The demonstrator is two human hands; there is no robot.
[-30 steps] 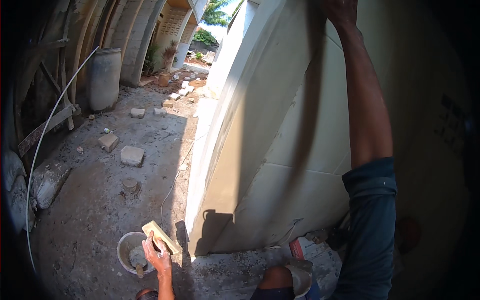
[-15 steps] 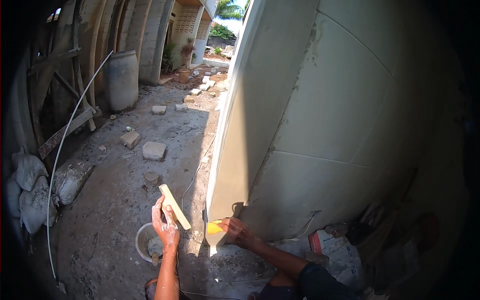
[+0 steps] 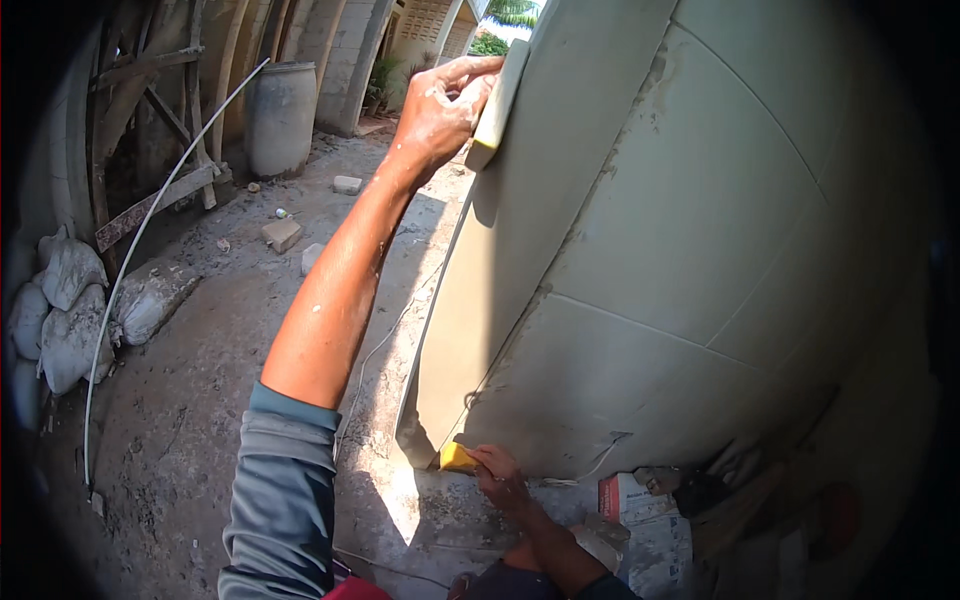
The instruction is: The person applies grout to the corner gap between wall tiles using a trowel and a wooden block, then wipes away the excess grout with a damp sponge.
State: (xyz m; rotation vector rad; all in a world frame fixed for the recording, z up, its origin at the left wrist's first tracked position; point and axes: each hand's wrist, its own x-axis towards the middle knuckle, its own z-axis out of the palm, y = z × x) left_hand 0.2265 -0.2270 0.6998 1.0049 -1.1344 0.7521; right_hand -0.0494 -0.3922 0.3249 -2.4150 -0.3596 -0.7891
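Observation:
My left hand (image 3: 440, 112) is raised high at the left edge of the wall (image 3: 640, 250), its fingers closed around a pale rectangular block (image 3: 498, 108) with a yellowish end. The block lies along the wall's upright corner, and its shadow falls just below it. Low down, my right hand (image 3: 500, 474) grips a small flat yellow scraper (image 3: 458, 457) at the foot of the same wall, near the bottom corner. Pale smears of plaster spot my left hand and forearm. The wall's narrow strip by the corner looks browner than the grey panels beside it.
Filled sacks (image 3: 72, 290) and a long thin white pipe (image 3: 150, 215) lie to the left. Behind them stands a grey drum (image 3: 281, 120). A loose block (image 3: 282, 235) sits on the rough ground. A printed paper bag (image 3: 650, 525) lies at lower right, near a thin cable (image 3: 605, 462).
My left hand has swung up and forward, carrying the block from above the bucket to the wall corner. The right hand has shifted slightly right with the scraper. My left arm and sleeve now cover the bucket's spot.

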